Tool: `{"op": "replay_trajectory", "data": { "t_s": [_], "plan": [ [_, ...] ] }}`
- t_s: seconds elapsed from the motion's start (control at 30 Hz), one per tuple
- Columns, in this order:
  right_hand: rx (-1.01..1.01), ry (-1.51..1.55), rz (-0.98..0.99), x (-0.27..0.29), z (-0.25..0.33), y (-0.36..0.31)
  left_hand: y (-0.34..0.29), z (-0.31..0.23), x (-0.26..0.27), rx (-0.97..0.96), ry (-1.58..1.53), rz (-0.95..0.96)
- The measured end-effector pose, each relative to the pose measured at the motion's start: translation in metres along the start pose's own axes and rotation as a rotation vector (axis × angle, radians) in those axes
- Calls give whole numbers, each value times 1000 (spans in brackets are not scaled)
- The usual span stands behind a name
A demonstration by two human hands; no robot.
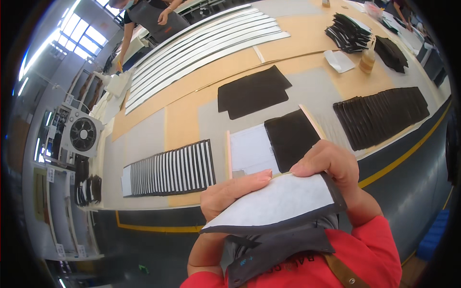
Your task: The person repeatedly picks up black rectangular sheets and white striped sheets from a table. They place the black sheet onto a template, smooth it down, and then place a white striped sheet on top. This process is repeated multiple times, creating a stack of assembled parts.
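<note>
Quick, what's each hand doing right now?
Left hand: closed, holding the white panel with dark edges along its upper left edge.
Right hand: closed, holding the same panel at its upper right.

white panel [278, 199] with dark edging, held before the worktop [312, 91]

the left hand [233, 192] and right hand [331, 165] grip its far edge. just beyond lie a white sheet [249, 148] and a dark piece [290, 135]. to the left is a fanned row of dark-edged white pieces [173, 168]; to the right, overlapping dark panels [382, 115]. at the far side, long white strips [201, 55] lie near a co-worker [161, 24].
</note>
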State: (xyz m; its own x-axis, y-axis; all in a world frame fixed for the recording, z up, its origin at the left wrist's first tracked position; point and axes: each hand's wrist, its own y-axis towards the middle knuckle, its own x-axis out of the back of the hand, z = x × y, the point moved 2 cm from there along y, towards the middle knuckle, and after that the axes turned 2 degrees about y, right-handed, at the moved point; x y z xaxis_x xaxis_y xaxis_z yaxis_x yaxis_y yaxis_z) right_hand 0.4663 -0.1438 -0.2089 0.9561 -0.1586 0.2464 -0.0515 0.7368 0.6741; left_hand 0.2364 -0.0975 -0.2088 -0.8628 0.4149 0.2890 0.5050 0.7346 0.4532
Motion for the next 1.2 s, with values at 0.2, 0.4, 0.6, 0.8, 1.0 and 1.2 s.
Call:
{"op": "replay_trajectory", "data": {
  "t_s": [0.2, 0.4, 0.6, 0.8, 1.0, 1.2],
  "plan": [
    [36, -119, -55, -7, -13, -8, -2, 21, -12, 143, -124, -78],
    [21, -133, -41, -11, -32, -6, 4, 30, -23, 165, -170, -257],
    [-494, 234, -104, 3, -92, -17, 9, 66, 0, 317, 11, -355],
    [-408, -324, 149, 22, -127, -60, 3, 122, 28, 672, -97, -256],
    [-193, -769, 465, 12, -134, -88, 4, 151, 36, 794, -277, -150],
    [-197, -833, 556, 7, -141, -95, 6, 166, 33, 884, -305, -117]
  ]
}}
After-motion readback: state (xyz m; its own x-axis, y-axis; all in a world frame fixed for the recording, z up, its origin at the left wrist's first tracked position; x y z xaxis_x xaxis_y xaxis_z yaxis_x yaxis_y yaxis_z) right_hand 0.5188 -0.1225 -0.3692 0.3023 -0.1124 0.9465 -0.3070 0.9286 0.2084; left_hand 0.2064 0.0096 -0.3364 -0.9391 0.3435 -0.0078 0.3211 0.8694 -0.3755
